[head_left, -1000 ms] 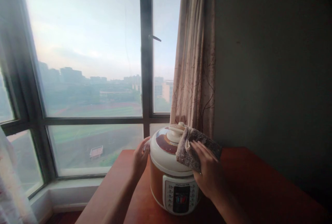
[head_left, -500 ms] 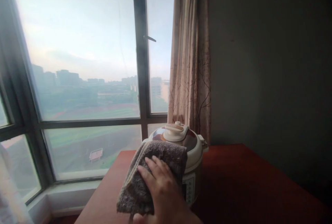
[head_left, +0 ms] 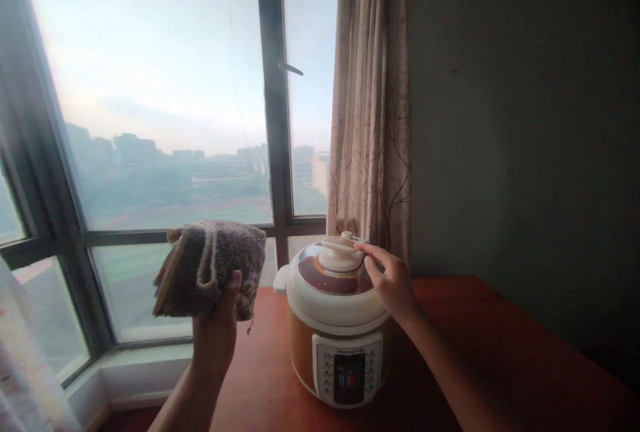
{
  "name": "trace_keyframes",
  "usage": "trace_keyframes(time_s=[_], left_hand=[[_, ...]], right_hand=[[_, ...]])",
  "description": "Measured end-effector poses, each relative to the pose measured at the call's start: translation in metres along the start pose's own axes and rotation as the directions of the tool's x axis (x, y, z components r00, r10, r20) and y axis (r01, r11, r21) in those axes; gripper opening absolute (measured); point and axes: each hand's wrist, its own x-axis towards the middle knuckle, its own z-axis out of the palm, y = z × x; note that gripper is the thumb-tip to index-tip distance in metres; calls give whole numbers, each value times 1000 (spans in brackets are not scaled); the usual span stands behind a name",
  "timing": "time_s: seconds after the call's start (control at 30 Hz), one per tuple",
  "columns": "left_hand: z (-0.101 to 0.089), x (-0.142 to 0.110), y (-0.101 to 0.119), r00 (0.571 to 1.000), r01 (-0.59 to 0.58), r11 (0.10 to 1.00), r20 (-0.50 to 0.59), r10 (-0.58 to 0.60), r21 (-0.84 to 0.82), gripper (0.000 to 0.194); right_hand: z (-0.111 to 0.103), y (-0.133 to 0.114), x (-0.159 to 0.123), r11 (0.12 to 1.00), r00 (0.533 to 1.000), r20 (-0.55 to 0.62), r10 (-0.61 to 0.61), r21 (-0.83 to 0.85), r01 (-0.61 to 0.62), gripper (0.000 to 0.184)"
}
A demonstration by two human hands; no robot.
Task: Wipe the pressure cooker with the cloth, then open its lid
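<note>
My left hand [head_left: 217,325] grips a folded grey-brown towel [head_left: 233,252] with a pale edge loop, raised left of the cooker. Its thumb lies against the towel's front, and the other fingers are hidden behind it. A white and tan electric pressure cooker [head_left: 336,305] stands upright on the table, its lid on. My right hand [head_left: 393,282] reaches over the lid from the right. Its stretched fingertip touches the right end of the lid handle [head_left: 340,245], while the thumb is apart, lower down. Some of its fingers are hidden.
The reddish wooden table [head_left: 450,339] extends right towards a dark wall [head_left: 500,119]. Behind the cooker hangs a patterned curtain [head_left: 367,119], next to a large window with a dark frame [head_left: 273,119]. A pale curtain [head_left: 30,359] hangs at the lower left.
The towel has left the cooker's front and is now up at the left in my left hand. My right hand has gone from the towel to the lid handle. The control panel is uncovered.
</note>
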Motion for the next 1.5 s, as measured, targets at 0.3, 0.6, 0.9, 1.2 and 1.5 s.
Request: trace_keyframes(time_s=[0.3, 0.6, 0.9, 1.2, 1.5], left_hand=[[69, 13, 43, 722, -401, 807, 692, -13, 434, 72], [52, -10, 22, 778, -287, 933, 621, 96, 215, 52], [120, 74, -33, 624, -61, 998, 781, 10, 36, 49], [195, 124, -54, 439, 84, 961, 856, -273, 264, 46], [228, 133, -56, 357, 67, 969, 902, -244, 236, 31]], right_hand=[[-3, 71, 16, 976, 998, -13, 62, -208, -64, 44], [-3, 74, 8, 940, 979, 132, 157, -323, -107, 42], [-11, 67, 13, 932, 966, 251, 62, -362, 35, 51], [-3, 73, 8, 965, 983, 124, -132, -213, 156, 52], [-7, 73, 11, 987, 986, 157, -54, -139, 76, 49]])
